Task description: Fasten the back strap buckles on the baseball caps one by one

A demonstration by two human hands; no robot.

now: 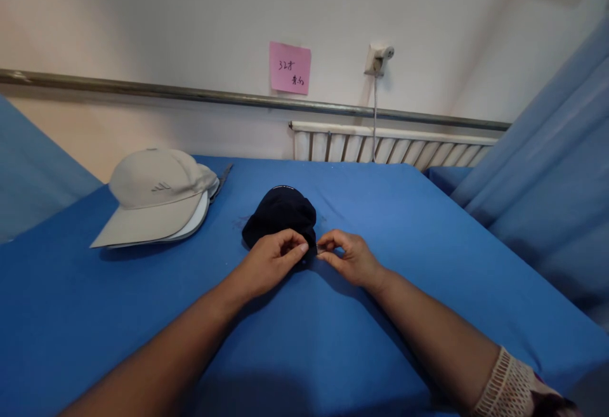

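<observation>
A black cap (283, 209) lies on the blue-covered table in front of me. My left hand (277, 254) pinches the cap's near edge between thumb and fingertips. Just to the right, my right hand (349, 257) has its thumb and fingers pinched together on a small greyish piece (320, 249) at the cap's edge. That piece is too small to make out, and whether it is joined to the cap cannot be seen. To the left, a stack of caps has a beige one (155, 182) on top, with a white brim (193, 221) showing underneath.
The blue table (157, 315) reaches back to a wall with a metal rail (200, 93), a white radiator (354, 141) and a socket with a cord (377, 61). A pink note (290, 68) is stuck on the wall. Blue curtains (552, 169) hang at both sides.
</observation>
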